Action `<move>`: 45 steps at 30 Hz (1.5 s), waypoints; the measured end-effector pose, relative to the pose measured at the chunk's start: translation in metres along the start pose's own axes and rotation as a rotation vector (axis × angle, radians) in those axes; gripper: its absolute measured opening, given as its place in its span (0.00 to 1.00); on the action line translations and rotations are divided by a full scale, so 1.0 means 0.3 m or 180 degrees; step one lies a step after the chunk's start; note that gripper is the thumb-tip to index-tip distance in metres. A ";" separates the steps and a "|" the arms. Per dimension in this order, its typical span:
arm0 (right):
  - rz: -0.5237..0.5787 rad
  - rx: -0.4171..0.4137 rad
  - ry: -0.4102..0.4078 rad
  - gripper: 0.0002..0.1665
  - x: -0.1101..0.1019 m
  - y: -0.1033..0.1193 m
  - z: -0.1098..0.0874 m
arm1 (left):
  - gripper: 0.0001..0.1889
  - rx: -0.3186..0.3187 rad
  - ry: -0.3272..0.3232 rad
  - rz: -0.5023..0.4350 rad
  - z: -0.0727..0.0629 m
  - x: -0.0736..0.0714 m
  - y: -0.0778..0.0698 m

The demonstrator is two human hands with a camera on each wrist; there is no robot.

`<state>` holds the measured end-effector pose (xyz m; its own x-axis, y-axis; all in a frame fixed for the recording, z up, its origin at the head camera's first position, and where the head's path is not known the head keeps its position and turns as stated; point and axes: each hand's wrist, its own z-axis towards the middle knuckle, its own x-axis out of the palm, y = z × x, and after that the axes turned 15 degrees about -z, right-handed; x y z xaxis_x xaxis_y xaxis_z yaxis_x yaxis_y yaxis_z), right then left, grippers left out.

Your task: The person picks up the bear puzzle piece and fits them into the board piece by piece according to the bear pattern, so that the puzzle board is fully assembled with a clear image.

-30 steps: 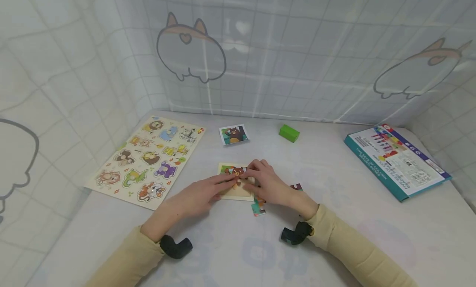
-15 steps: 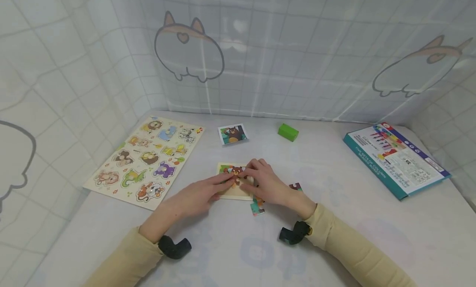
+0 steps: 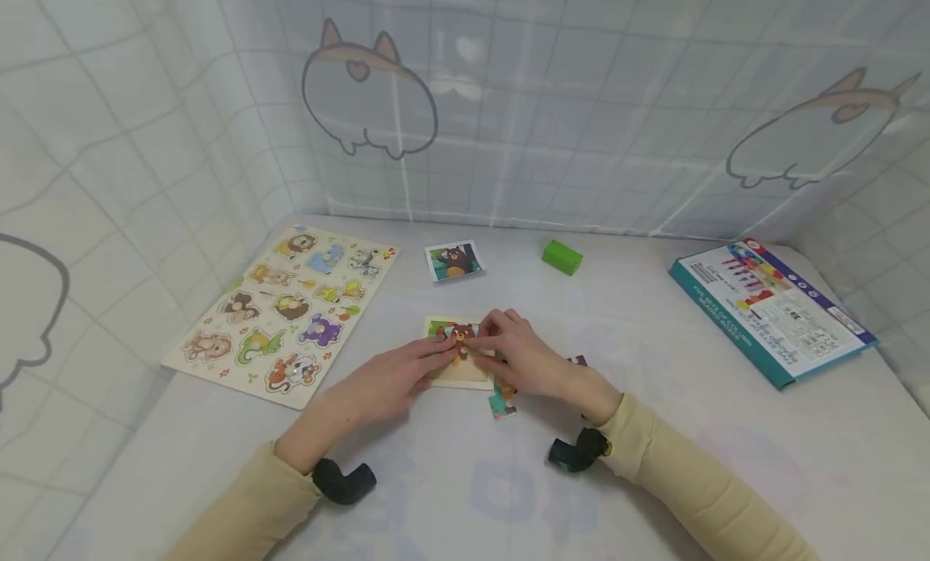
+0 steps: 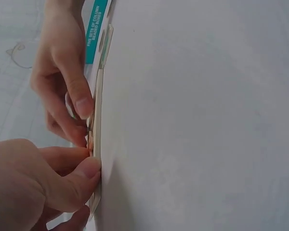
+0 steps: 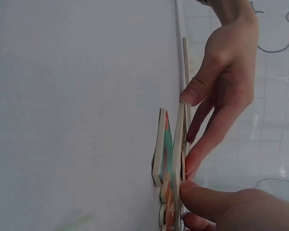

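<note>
In the head view, a small wooden puzzle board (image 3: 465,375) lies flat on the table with brown bear pieces (image 3: 462,332) in its upper part; its lower part shows bare wood. My left hand (image 3: 388,379) holds the board's left side, the thumb at its near edge and the fingers reaching over the pieces. From the right, my right hand (image 3: 530,363) pinches at a bear piece with thumb and forefinger. Both hands' fingertips nearly meet and hide part of the picture. Loose jigsaw pieces (image 3: 501,404) lie by the board's right edge, partly under my right hand.
A bear picture card (image 3: 454,261) lies beyond the board, and a green block (image 3: 563,257) is to its right. A large animal puzzle board (image 3: 240,382) lies at left. The teal-edged box (image 3: 781,311) sits at right. Patterned cloth walls (image 3: 508,141) enclose the table.
Both hands stay at the board. The right hand's fingertips shift slightly over the bear pieces; the other objects stay where they were.
</note>
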<state>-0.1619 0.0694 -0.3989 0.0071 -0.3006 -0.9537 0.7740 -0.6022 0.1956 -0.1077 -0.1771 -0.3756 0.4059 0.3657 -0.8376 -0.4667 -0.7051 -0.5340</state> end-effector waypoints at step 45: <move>0.0246 0.0471 0.0240 0.17 -0.109 -0.106 -0.289 | 0.30 0.0003 0.0008 -0.0062 0.007 0.008 0.002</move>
<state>-0.1318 0.1626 -0.3937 0.1148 -0.2973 -0.9479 0.6677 -0.6834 0.2952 -0.1087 -0.1753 -0.3782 0.4169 0.3777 -0.8268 -0.4595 -0.6972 -0.5502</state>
